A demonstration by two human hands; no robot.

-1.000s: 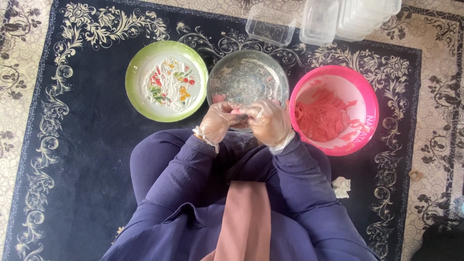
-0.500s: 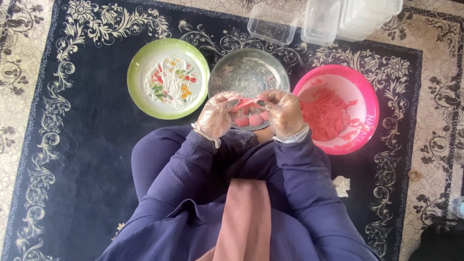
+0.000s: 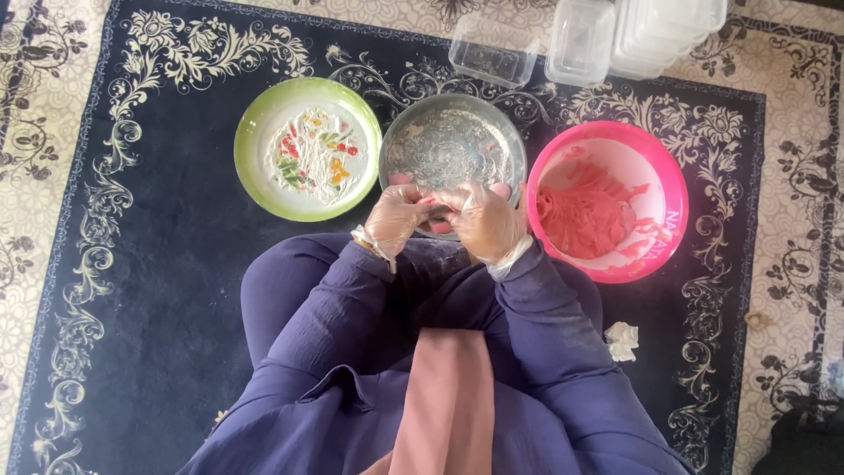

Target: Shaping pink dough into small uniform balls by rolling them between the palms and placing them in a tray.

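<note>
Both my hands wear clear plastic gloves and meet over the near rim of a round metal dish (image 3: 453, 141) dusted with white flour. My left hand (image 3: 397, 215) and my right hand (image 3: 486, 220) press together on a small pink piece of food (image 3: 437, 214) held between the fingers. A pink bowl (image 3: 655, 176) to the right holds a mass of the same pink mixture (image 3: 585, 215). To the left stands a green-rimmed plate (image 3: 255, 145) with a floral pattern, coated in white flour.
I sit on a dark blue rug (image 3: 149, 290) with cream scrollwork. Clear plastic containers (image 3: 580, 40) are stacked at the far edge, one (image 3: 492, 57) lying apart. A crumpled white tissue (image 3: 622, 340) lies by my right knee.
My hands lifted slightly off the metal dish, then drew back together toward me, still working the pink piece between them. The view shifted a little.
</note>
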